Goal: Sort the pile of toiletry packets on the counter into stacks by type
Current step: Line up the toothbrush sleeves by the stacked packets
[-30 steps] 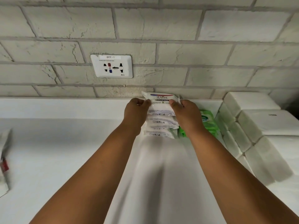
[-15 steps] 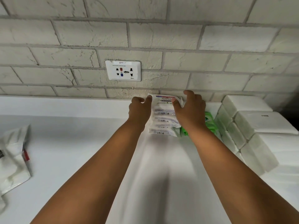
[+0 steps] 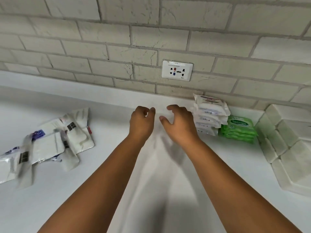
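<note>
Toiletry packets [image 3: 48,142] lie loose at the left of the frame on the white worktop [image 3: 151,182], unsorted. Against the wall at the right, a white stack [image 3: 209,115] stands just beside a green stack [image 3: 239,129], probably so that each type stays separate. Left hand [image 3: 141,122] and right hand [image 3: 179,124] hover mid-frame, fingers loosely curled, apart and empty.

Two stacks: five white packets [image 3: 209,115], four green packets [image 3: 239,130].
</note>
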A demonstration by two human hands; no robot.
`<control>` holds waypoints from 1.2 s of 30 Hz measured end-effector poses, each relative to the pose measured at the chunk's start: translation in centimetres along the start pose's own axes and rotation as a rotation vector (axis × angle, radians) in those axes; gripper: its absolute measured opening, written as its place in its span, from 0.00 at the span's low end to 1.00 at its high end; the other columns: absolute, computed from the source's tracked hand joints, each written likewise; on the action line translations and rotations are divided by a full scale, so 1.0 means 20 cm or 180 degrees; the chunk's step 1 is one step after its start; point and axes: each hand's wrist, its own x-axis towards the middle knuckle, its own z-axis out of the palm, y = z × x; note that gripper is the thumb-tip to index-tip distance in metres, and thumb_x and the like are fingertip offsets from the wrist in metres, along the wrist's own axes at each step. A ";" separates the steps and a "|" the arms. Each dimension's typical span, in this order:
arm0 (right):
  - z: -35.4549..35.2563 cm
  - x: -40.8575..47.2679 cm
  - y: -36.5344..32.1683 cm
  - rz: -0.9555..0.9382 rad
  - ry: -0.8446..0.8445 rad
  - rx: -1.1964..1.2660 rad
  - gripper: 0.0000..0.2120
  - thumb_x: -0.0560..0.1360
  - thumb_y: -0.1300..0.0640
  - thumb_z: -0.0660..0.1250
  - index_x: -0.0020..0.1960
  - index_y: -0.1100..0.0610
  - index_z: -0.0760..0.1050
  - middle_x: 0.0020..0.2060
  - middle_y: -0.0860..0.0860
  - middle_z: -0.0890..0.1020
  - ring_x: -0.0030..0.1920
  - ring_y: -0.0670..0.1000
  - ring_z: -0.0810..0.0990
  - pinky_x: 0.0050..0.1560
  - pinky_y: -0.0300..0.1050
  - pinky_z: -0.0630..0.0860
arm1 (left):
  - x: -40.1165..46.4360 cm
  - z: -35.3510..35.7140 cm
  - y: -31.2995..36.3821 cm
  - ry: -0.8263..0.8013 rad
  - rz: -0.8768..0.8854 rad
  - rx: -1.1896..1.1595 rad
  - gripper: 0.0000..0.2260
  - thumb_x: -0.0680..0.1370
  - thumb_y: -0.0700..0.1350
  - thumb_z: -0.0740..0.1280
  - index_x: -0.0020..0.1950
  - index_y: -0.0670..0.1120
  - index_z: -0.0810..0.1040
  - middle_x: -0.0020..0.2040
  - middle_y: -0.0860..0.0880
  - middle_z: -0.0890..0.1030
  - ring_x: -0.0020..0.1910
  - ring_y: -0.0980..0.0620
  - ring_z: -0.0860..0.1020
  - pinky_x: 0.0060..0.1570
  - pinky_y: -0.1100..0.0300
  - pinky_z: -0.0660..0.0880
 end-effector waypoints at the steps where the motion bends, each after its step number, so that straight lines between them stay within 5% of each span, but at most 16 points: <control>1: 0.04 -0.02 -0.03 -0.0013 -0.0076 0.0047 0.22 0.76 0.44 0.65 0.67 0.50 0.70 0.62 0.52 0.74 0.65 0.56 0.68 0.62 0.48 0.68 | -0.02 -0.07 -0.02 0.0002 -0.0021 -0.0012 0.11 0.79 0.54 0.61 0.51 0.46 0.73 0.50 0.51 0.77 0.47 0.53 0.76 0.43 0.59 0.73; 8: 0.36 -0.14 -0.28 -0.0075 -0.0558 0.0328 0.19 0.76 0.44 0.65 0.65 0.49 0.71 0.61 0.49 0.75 0.65 0.52 0.69 0.60 0.43 0.67 | -0.08 -0.57 -0.30 0.0183 -0.0211 0.0227 0.09 0.80 0.52 0.62 0.50 0.47 0.74 0.48 0.56 0.77 0.44 0.65 0.74 0.40 0.68 0.67; 12: 0.56 -0.19 -0.41 0.0013 -0.0763 0.0365 0.18 0.76 0.45 0.65 0.64 0.49 0.71 0.60 0.48 0.75 0.64 0.51 0.69 0.55 0.39 0.65 | -0.07 -0.83 -0.50 0.0077 -0.0298 0.0457 0.08 0.79 0.51 0.63 0.50 0.47 0.75 0.51 0.52 0.78 0.43 0.57 0.76 0.41 0.61 0.70; 16: 0.79 -0.21 -0.58 0.0053 -0.0877 0.0377 0.16 0.76 0.46 0.66 0.62 0.48 0.73 0.58 0.47 0.76 0.63 0.51 0.70 0.55 0.41 0.67 | 0.01 -1.10 -0.64 0.0040 -0.0263 0.0756 0.08 0.79 0.50 0.64 0.52 0.47 0.75 0.49 0.52 0.79 0.36 0.59 0.75 0.36 0.61 0.68; 20: 1.00 -0.18 -0.74 0.0075 -0.0973 0.0445 0.15 0.76 0.46 0.66 0.60 0.49 0.74 0.57 0.47 0.78 0.61 0.50 0.73 0.58 0.45 0.72 | 0.12 -1.30 -0.74 -0.0070 -0.0193 0.0852 0.06 0.79 0.50 0.64 0.51 0.48 0.75 0.49 0.50 0.79 0.40 0.55 0.78 0.39 0.59 0.72; 23: 1.12 -0.15 -0.85 0.0061 -0.0993 0.0426 0.14 0.76 0.47 0.66 0.59 0.51 0.75 0.55 0.47 0.79 0.59 0.50 0.74 0.56 0.43 0.72 | 0.18 -1.39 -0.78 -0.0182 -0.0306 0.0813 0.06 0.79 0.50 0.64 0.53 0.49 0.74 0.50 0.50 0.80 0.40 0.54 0.80 0.40 0.56 0.78; 26: 1.24 -0.09 -0.96 0.0043 -0.0969 0.0227 0.16 0.77 0.48 0.65 0.62 0.52 0.75 0.58 0.49 0.78 0.61 0.52 0.73 0.59 0.45 0.71 | 0.25 -1.46 -0.83 -0.0209 -0.0320 0.0863 0.08 0.79 0.50 0.64 0.56 0.48 0.75 0.52 0.49 0.79 0.43 0.57 0.79 0.35 0.66 0.73; 36: 1.43 0.04 -1.08 0.0119 -0.1023 -0.0857 0.19 0.77 0.44 0.63 0.62 0.55 0.74 0.57 0.52 0.78 0.60 0.56 0.72 0.56 0.50 0.72 | 0.39 -1.48 -0.90 -0.0438 -0.0403 0.0711 0.10 0.80 0.47 0.64 0.59 0.47 0.76 0.51 0.48 0.80 0.46 0.56 0.78 0.39 0.70 0.69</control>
